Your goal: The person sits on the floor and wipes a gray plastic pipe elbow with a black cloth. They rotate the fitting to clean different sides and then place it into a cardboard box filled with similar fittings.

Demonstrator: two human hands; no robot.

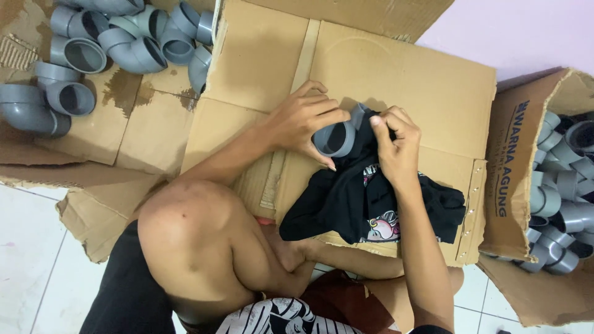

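The grey pipe elbow [335, 137] is in the middle, just above a flat sheet of cardboard [396, 74] that lies on the floor. Its round open end faces us. The left hand [304, 121] is wrapped around the elbow, with its fingers [328, 117] curled over the top and the thumb under the rim, so it grips the elbow. The right hand [396, 148] is just beside it. Its fingers are pinched shut on a black cloth [365, 198] and press the cloth against the far side of the elbow. The cloth hangs down from there and lies bunched on the cardboard. It has a small picture in pink and white on it.

The person sits on the floor with a bare knee [185, 235] bent up under the left arm.

To the right is an open cardboard box [513, 167]. It is full of grey pipe pieces [560, 204] of the same kind. One flap of the box leans toward the flat cardboard.

At the top left there is a heap of more grey elbows [111, 43]. They lie on another piece of torn cardboard [124, 130], well apart from the hands. That cardboard has dark wet-looking spots on it.

White floor tiles [31, 260] show at the bottom left.
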